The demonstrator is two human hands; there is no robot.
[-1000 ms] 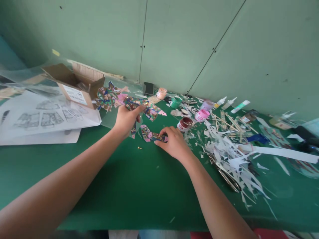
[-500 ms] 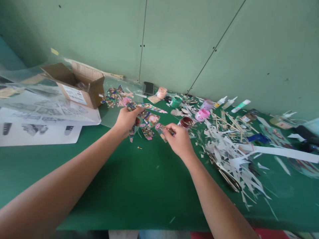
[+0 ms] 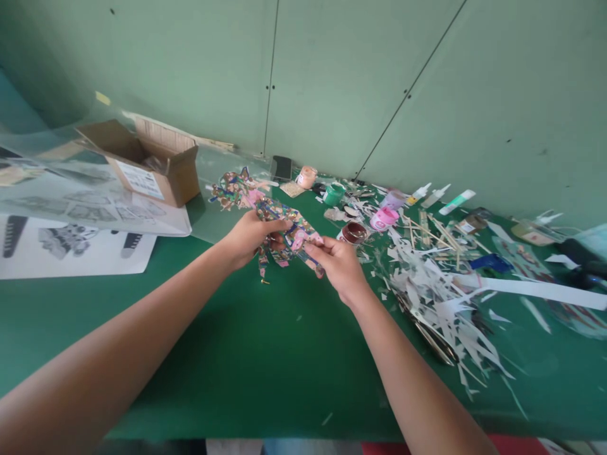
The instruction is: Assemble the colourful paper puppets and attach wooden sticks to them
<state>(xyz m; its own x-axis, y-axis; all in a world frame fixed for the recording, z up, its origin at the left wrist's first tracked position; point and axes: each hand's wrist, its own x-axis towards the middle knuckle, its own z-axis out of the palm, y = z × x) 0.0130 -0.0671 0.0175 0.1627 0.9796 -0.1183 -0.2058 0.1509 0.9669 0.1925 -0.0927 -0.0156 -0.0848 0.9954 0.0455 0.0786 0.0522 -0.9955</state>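
Observation:
A colourful cut-out figure [image 3: 241,189], patterned in pink, blue, green and brown, is held above the green table. My left hand [image 3: 251,237] is closed around its middle, thumb on top. At its right end my right hand [image 3: 339,262] pinches a small patterned cut-out piece [image 3: 313,265], which lies against the figure's lower part; whether the two are joined I cannot tell. The fingertips under the figure are hidden. Just below the figure's hanging piece, a small brass fastener [image 3: 265,282] lies on the table.
On the left are a cardboard box [image 3: 161,164] and printed sheets [image 3: 80,246]. Open paint jars, among them a brown one [image 3: 354,232] and a pink one [image 3: 384,218], stand behind my right hand. Paper scraps [image 3: 446,297], wooden sticks [image 3: 441,230] and scissors [image 3: 434,338] cover the right side.
My left hand has shifted the figure to the right and turned it slightly. The small piece in my right hand, apart from the figure before, now meets it.

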